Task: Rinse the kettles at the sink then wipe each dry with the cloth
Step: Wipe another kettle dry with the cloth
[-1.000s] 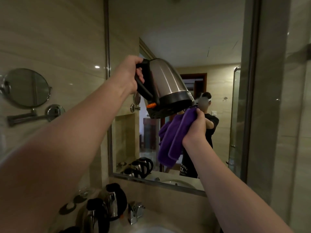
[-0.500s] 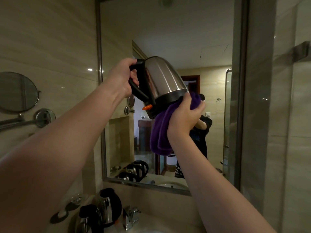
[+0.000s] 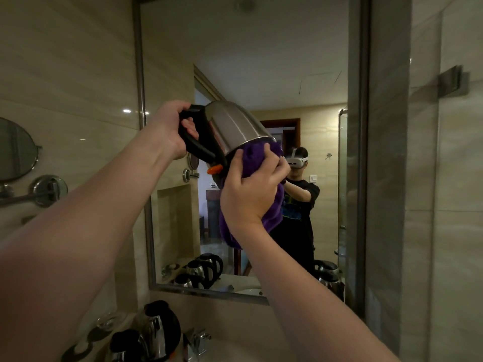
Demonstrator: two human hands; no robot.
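Observation:
A steel kettle (image 3: 232,126) with a black handle and an orange switch is held high in front of the mirror, tipped so its base faces me. My left hand (image 3: 172,131) grips the black handle. My right hand (image 3: 251,189) holds a purple cloth (image 3: 254,158) bunched against the kettle's base, fingers curled into the fabric; the cloth's loose end hangs below my wrist. Two more steel kettles with black lids (image 3: 159,327) (image 3: 128,346) stand on the counter at the lower left.
A faucet (image 3: 196,340) sits beside the counter kettles at the bottom edge. The framed wall mirror (image 3: 355,152) is right behind the raised kettle. A round swivel mirror on an arm (image 3: 15,150) juts from the left wall. A tiled wall closes the right side.
My right hand has slid with the cloth from the right rim of the kettle's base across to cover the base. The kettle has tilted a little further.

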